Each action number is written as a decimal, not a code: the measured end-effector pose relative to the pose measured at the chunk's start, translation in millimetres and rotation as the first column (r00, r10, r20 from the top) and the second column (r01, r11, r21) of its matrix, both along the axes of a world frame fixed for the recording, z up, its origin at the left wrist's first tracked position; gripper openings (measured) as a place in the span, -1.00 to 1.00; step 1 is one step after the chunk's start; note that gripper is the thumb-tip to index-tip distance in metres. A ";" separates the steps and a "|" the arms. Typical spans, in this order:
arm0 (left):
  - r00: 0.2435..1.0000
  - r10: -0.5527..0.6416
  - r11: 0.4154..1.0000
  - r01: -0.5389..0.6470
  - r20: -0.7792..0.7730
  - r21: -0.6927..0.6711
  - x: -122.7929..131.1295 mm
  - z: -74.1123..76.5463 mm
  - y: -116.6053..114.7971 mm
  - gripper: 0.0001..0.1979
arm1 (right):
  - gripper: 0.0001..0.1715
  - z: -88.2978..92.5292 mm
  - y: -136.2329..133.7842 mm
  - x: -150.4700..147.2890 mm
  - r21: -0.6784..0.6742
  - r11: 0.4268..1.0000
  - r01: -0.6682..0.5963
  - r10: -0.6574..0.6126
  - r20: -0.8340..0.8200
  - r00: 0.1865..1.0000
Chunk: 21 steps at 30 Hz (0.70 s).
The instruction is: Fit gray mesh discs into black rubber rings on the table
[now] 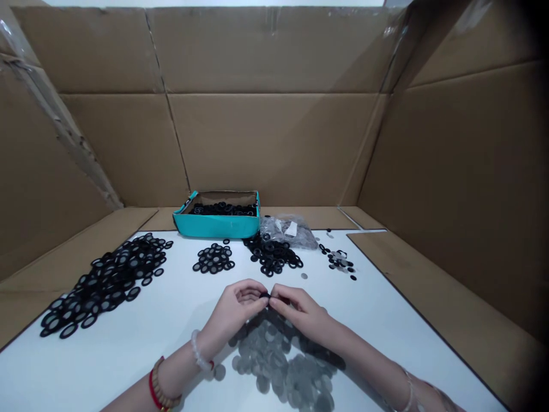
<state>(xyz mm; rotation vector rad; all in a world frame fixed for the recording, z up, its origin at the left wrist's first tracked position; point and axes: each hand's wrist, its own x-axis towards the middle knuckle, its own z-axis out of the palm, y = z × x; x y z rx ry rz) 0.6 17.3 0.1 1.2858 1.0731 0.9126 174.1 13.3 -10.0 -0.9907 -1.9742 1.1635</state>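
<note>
My left hand (pixel 241 302) and my right hand (pixel 299 308) meet at the middle of the white table. Between their fingertips is a small black ring (pixel 266 296), pinched from both sides and partly covered by the fingers. Whether a disc sits inside it, I cannot tell. Under and in front of my hands spreads a loose pile of thin grey translucent discs (pixel 274 360). Beyond them lies a heap of black rings (pixel 274 255).
A turquoise box (pixel 217 226) of black rings stands at the back, beside a clear plastic bag (pixel 288 230). Black rings with grey centres form a long pile (pixel 111 280) at left and a small one (pixel 213 258). Mixed pieces (pixel 340 261) lie right. Cardboard walls (pixel 270 149) surround the table.
</note>
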 end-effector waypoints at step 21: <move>0.994 -0.103 0.991 0.105 -0.030 0.079 -3.4 8.2 0.2 -0.78 | -0.54 -3.8 2.7 4.4 0.025 0.999 -0.022 0.022 -0.026 0.999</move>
